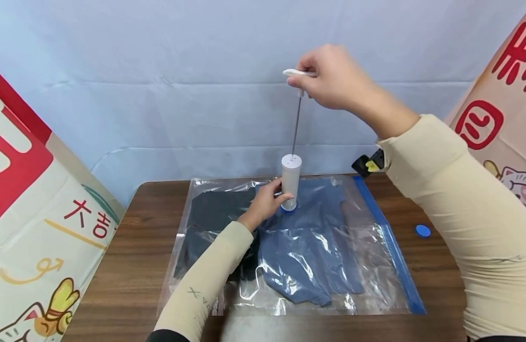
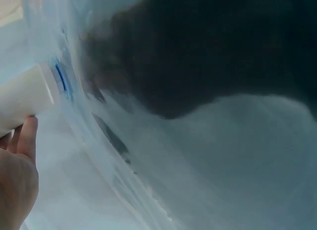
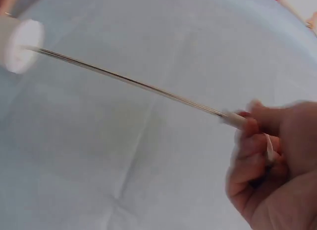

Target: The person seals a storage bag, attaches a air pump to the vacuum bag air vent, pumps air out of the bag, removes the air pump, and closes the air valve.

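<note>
The white pump (image 1: 291,185) stands nearly upright at the centre of the head view, its blue-ringed base against the clear bag (image 1: 388,289), near the bag's far edge. The bag lies flat on the table (image 1: 132,251); strips of wood show beyond its left and right edges, and its far edge lies close to the table's far edge. A blue disc (image 1: 423,231) lies on the right strip, well apart from the bag's blue closure strip (image 1: 393,249).

The left hand (image 1: 263,206) has thumb and fingers clamped on the pump's lower body, one to each side. The right hand (image 1: 331,78), in the upper part of the frame, has its fingers curled round the white handle (image 1: 291,72). The thin rod (image 1: 296,126) is drawn well out of the pump's top, and between that top and the right hand only the pale backdrop (image 1: 181,99) lies behind it.

Materials: the pump is a smooth cylinder with a flat round cap; the rod is straight and metallic; the handle forms a crossbar. The bag is glossy, creased film (reflections break up its surface) over a dark cloth (image 1: 220,204) at left and a blue cloth (image 1: 305,266) at centre. The backdrop is softly creased fabric.
</note>
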### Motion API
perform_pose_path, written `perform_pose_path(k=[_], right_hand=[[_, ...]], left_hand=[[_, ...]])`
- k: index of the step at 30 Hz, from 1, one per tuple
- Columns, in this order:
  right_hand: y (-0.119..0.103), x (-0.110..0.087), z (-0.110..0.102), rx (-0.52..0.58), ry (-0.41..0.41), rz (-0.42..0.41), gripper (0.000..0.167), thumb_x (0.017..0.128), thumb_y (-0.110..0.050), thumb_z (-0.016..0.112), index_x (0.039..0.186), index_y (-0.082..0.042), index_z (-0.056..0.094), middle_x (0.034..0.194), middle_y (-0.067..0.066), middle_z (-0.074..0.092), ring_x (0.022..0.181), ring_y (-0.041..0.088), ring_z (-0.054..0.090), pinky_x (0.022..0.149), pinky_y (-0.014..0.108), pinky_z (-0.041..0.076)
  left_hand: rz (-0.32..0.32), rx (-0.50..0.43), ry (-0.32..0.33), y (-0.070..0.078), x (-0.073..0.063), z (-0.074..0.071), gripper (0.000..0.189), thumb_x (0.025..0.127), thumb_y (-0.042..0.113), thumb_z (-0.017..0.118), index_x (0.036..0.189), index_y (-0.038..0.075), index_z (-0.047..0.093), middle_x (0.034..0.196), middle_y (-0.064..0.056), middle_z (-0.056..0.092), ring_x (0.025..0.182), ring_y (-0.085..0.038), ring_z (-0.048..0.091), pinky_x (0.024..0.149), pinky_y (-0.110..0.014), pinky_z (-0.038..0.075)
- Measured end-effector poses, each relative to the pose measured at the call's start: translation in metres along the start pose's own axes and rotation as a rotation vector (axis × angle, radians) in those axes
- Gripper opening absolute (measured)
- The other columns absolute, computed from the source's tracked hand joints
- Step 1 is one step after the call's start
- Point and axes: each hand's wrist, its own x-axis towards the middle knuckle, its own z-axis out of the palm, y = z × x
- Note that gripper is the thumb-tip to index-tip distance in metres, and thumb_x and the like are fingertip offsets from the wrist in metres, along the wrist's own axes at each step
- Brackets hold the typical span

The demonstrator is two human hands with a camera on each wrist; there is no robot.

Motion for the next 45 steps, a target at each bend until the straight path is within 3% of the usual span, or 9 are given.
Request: perform_pose_path(k=[3,6,14,19,23,29,35,40,45], right_hand=[[-0.006,-0.001,-0.001,-0.028,0.027,-0.010,0.033,0.106,-0.032,0.056,0.097,-0.004,0.070,0.080,0.009,0.063,0.061,0.021,0.047,0.054,0.031,0.037],[-0.002,-0.001,0.011,0.002,-0.034,0.017,0.030,0.105,-0.030,0.058,0.097,-0.004,0.071,0.081,0.009,0.066,0.060,0.020,0.051,0.053,0.029,0.040],[0.035,-0.013,0.088,0.007,-0.303,0.084,0.023,0.100,-0.024,0.068,0.088,-0.005,0.072,0.076,0.006,0.069,0.062,0.017,0.061,0.055,0.029,0.047],[0.050,-0.026,0.116,0.001,-0.319,0.073,0.020,0.100,-0.020,0.067,0.086,-0.006,0.069,0.076,0.006,0.067,0.062,0.018,0.060,0.057,0.031,0.046],[0.049,-0.021,0.104,0.031,-0.266,0.062,0.021,0.100,-0.020,0.067,0.087,-0.003,0.070,0.073,0.008,0.063,0.056,0.017,0.051,0.054,0.030,0.041],[0.026,0.004,0.050,0.140,-0.116,0.110,0.032,0.105,-0.028,0.058,0.099,0.001,0.072,0.083,0.010,0.066,0.055,0.012,0.046,0.050,0.025,0.038],[0.001,0.012,0.012,0.096,0.043,0.072,0.042,0.109,-0.037,0.047,0.097,-0.003,0.069,0.086,0.010,0.063,0.062,0.020,0.045,0.060,0.033,0.037],[0.008,0.007,0.022,0.073,-0.016,0.051,0.044,0.111,-0.036,0.040,0.098,-0.003,0.065,0.082,0.011,0.058,0.065,0.024,0.048,0.064,0.037,0.041],[0.028,-0.004,0.060,0.041,-0.209,0.082,0.040,0.112,-0.033,0.039,0.106,-0.001,0.063,0.097,0.014,0.065,0.081,0.028,0.058,0.076,0.043,0.049]], left_hand=[[-0.005,0.007,0.000,0.000,0.000,-0.002,0.052,0.097,0.025,0.069,0.144,0.007,0.054,0.139,-0.014,0.061,0.127,-0.027,0.061,0.099,-0.033,0.054],[0.003,0.013,-0.012,0.000,0.002,0.000,0.053,0.097,0.025,0.069,0.144,0.008,0.053,0.139,-0.014,0.061,0.128,-0.027,0.061,0.099,-0.034,0.054],[0.002,-0.017,-0.009,-0.001,0.001,0.003,0.051,0.098,0.024,0.069,0.144,0.007,0.054,0.138,-0.013,0.062,0.127,-0.027,0.061,0.100,-0.035,0.053],[0.022,-0.016,-0.017,-0.002,0.002,0.007,0.052,0.098,0.024,0.068,0.144,0.007,0.053,0.138,-0.014,0.061,0.128,-0.027,0.060,0.102,-0.035,0.052],[0.019,-0.015,-0.014,-0.001,0.004,0.008,0.051,0.098,0.025,0.069,0.143,0.006,0.054,0.136,-0.015,0.063,0.126,-0.028,0.061,0.100,-0.034,0.053],[-0.015,0.009,-0.007,-0.001,0.004,0.003,0.053,0.098,0.028,0.068,0.144,0.007,0.053,0.138,-0.015,0.061,0.128,-0.029,0.060,0.100,-0.037,0.053],[-0.031,0.002,-0.002,-0.003,0.001,0.003,0.056,0.098,0.028,0.067,0.147,0.008,0.050,0.140,-0.014,0.060,0.130,-0.027,0.058,0.102,-0.035,0.052],[-0.007,-0.007,0.007,-0.003,0.002,0.008,0.055,0.098,0.026,0.068,0.146,0.006,0.051,0.138,-0.015,0.061,0.128,-0.027,0.059,0.101,-0.032,0.052],[-0.020,-0.015,-0.004,-0.003,0.003,0.009,0.054,0.098,0.026,0.068,0.146,0.008,0.051,0.139,-0.014,0.061,0.129,-0.026,0.059,0.102,-0.032,0.051]])
